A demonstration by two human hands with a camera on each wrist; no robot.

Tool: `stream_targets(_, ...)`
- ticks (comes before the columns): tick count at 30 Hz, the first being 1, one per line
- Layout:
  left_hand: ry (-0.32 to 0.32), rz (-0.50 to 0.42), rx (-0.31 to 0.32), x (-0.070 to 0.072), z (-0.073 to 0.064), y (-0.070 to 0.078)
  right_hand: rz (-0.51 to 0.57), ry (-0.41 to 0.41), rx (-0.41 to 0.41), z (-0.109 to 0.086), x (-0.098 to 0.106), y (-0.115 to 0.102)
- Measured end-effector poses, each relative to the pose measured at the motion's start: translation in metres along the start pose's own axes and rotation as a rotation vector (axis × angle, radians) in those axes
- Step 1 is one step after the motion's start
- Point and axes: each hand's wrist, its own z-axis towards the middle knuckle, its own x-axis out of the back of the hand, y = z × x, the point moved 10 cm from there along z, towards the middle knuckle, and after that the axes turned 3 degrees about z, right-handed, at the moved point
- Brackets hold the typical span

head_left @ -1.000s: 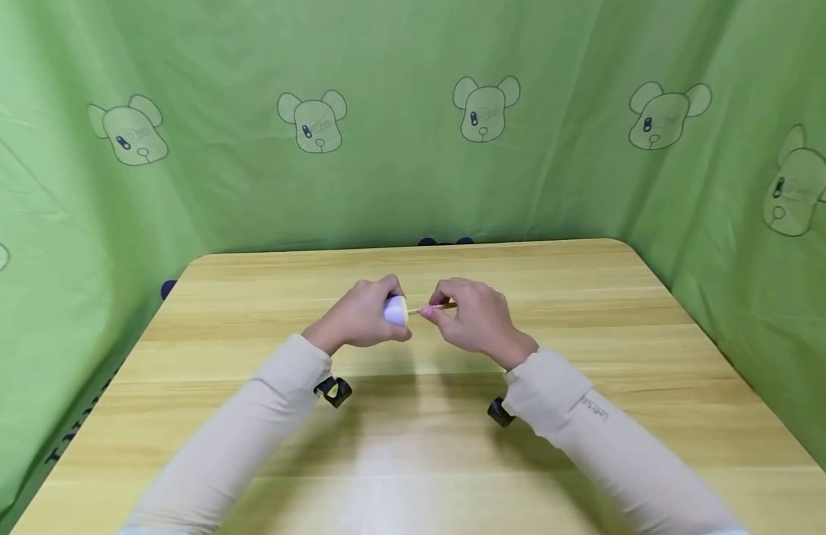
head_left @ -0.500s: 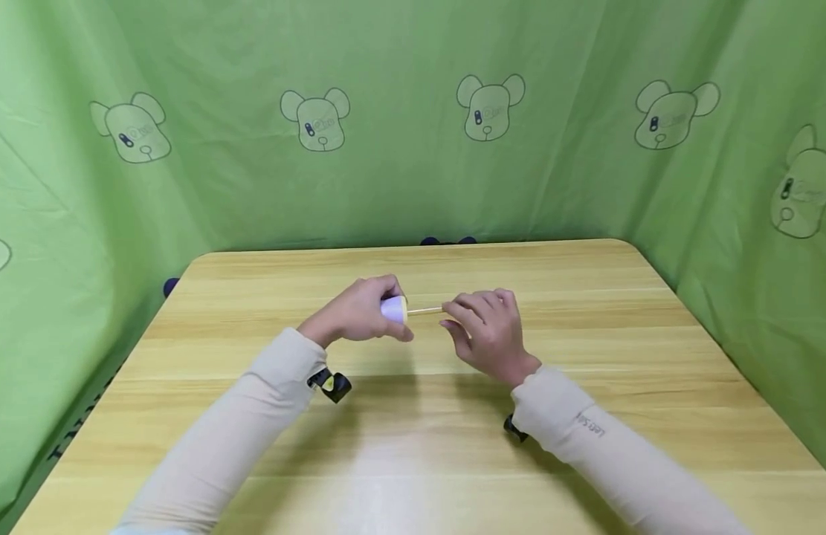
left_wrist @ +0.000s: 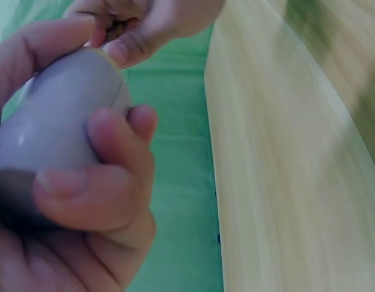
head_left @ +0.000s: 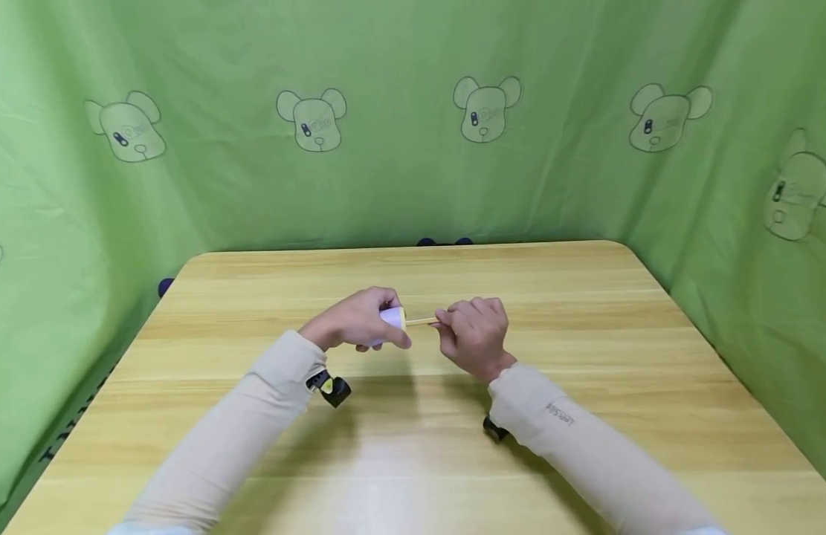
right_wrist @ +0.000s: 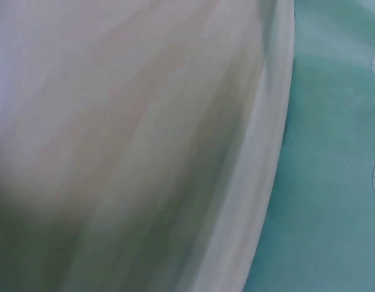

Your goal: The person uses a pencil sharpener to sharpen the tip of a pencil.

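Observation:
My left hand point(head_left: 355, 321) grips a rounded lavender cylinder point(head_left: 392, 318) with a pale yellow rim at the end facing right. In the left wrist view the cylinder point(left_wrist: 59, 115) looks smooth, with fingers curled round both sides and a dark area near its lower end. A thin yellowish, pencil-like stick point(head_left: 421, 322) juts straight out of the rimmed end. Its far end is pinched by my right hand point(head_left: 476, 334), whose fingers hide the rest of it. Both hands are above the table. The right wrist view shows neither the right hand nor the stick.
A light wood-grain table point(head_left: 413, 446) with rounded far corners lies beneath the hands. Green curtains point(head_left: 399, 186) printed with bear heads stand around its back and sides. Small black wrist cameras hang under both sleeves point(head_left: 540, 409).
My right hand shifted right along the stick with its fingers spread, then turned and closed in a pinch further left. The left hand keeps its grip on the cylinder, slightly lower now.

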Motion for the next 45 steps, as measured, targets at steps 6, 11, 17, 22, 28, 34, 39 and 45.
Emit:
stream_targets(6,0.071,0.086,-0.042,0.005,0.002,0.0,-0.047,-0.064,-0.009,0.005,-0.007,-0.006)
stream_targets(11,0.124,0.188,-0.132,0.003,0.005,0.005,-0.035,-0.156,-0.062,0.004,-0.01,-0.005)
stream_targets(17,0.267,0.329,-0.211,0.007,0.006,0.014,0.042,-0.425,-0.337,0.0,-0.023,0.013)
stream_targets(22,0.361,0.467,-0.274,0.004,0.003,0.019,0.407,-0.889,-0.847,-0.028,-0.055,0.031)
stream_targets(28,0.398,0.604,-0.383,-0.001,-0.002,0.029,0.605,-1.128,-1.298,-0.052,-0.063,0.039)
stream_targets(34,0.379,0.54,-0.314,0.011,0.0,0.026,0.445,-1.019,-1.106,-0.032,-0.062,0.047)
stream_targets(39,0.338,0.498,-0.251,0.013,0.002,0.016,0.418,-0.95,-0.999,-0.025,-0.062,0.042)
stream_targets(45,0.342,0.485,-0.248,0.015,0.004,0.014,0.337,-0.945,-0.911,-0.021,-0.06,0.041)
